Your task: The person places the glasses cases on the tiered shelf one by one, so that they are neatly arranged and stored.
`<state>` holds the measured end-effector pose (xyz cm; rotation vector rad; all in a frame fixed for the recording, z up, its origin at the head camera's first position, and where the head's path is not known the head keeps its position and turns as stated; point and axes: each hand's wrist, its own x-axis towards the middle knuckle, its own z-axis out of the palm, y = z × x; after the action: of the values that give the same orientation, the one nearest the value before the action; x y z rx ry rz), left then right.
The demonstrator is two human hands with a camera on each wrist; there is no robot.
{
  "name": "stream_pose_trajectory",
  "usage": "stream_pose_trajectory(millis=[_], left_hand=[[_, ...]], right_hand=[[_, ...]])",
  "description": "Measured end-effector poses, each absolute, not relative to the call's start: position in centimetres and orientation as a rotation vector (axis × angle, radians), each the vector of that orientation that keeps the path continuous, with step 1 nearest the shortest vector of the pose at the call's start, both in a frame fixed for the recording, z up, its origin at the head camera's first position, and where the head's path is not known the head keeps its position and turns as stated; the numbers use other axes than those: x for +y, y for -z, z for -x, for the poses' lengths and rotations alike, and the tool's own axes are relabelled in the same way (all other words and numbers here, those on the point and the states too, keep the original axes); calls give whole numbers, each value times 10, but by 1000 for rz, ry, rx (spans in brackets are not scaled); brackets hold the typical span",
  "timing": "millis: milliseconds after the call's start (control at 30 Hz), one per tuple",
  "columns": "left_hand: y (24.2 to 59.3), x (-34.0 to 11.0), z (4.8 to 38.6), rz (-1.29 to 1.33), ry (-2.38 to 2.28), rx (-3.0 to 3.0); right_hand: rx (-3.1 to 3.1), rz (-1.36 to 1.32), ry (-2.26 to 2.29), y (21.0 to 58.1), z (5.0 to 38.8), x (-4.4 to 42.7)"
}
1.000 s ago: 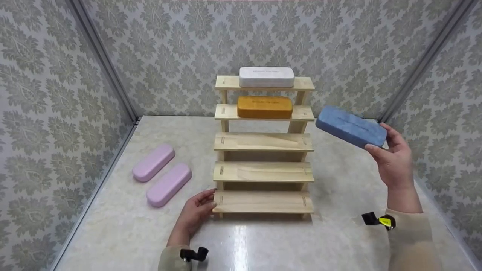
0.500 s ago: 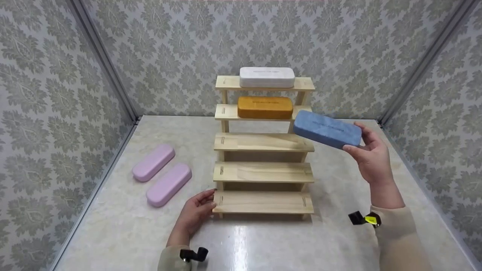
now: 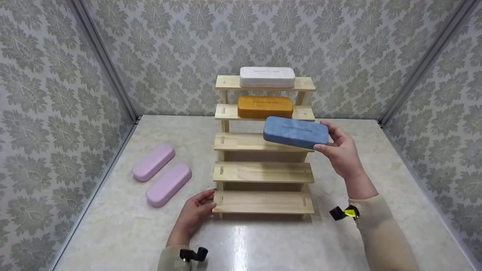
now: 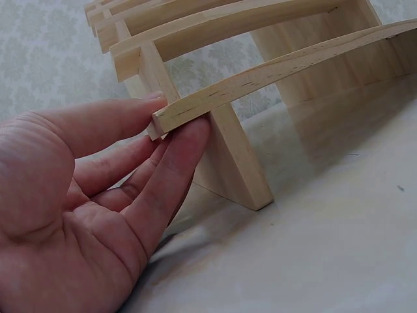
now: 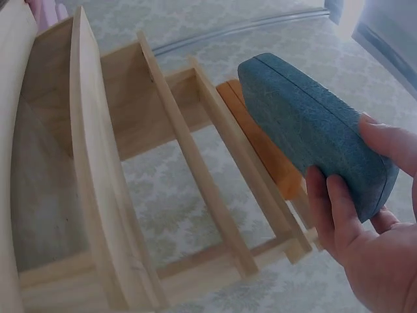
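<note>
A blue glasses case is held by its right end in my right hand, in front of the wooden tiered rack's middle shelf; in the head view it tilts down to the right. The right wrist view shows thumb and fingers gripping the blue case. My left hand pinches the left end of the lowest shelf. In the left wrist view, the thumb lies on top of the board and fingers are below it. A white case rests on the top shelf, an orange case on the second.
Two pink glasses cases lie side by side, slanted, on the table left of the rack. Patterned walls stand behind and on both sides.
My right hand has carried the blue case leftward, from right of the rack to in front of its middle shelf, and the case has levelled somewhat. My left hand stays put.
</note>
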<state>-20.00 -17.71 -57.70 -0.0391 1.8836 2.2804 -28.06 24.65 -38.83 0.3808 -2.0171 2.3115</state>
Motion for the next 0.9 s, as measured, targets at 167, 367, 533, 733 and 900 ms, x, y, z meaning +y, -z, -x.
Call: stream_pose_trajectory(millis=[167, 367, 533, 733, 900], left_hand=[[578, -178, 200, 21, -2301, 1842], [578, -179, 199, 25, -2330, 1766], [577, -178, 200, 41, -2306, 1789], [576, -177, 201, 45, -2298, 1813], [576, -178, 200, 46, -2283, 1833]], right_hand=[[-2067, -439, -2331, 392, 290, 230], [-2144, -467, -2327, 395, 301, 211], [-2194, -450, -2311, 397, 309, 198], [-2257, -441, -2277, 400, 315, 188], [-2342, -438, -2182, 402, 321, 184]])
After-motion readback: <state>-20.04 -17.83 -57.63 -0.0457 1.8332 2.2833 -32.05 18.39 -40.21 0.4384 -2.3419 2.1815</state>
